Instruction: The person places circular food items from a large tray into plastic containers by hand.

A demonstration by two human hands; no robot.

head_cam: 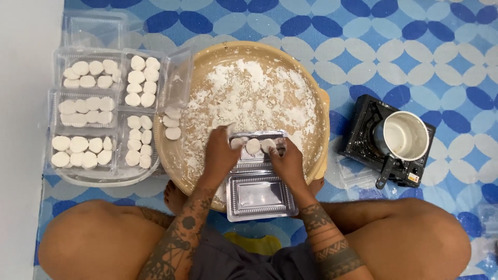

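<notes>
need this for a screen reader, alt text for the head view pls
Seen from above, a seated person's left hand and right hand set round white dough pieces into an open clear plastic box over a floured tan basin; filled boxes lie left.

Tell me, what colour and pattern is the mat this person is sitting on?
The mat is blue with white and pale-blue oval shapes in a repeating pattern, seen in the head view.

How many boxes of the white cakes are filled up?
Six filled boxes sit at the left. The left hand and right hand are at an open clear box with three cakes in. Three loose cakes wait on the floury tray's edge.
</notes>
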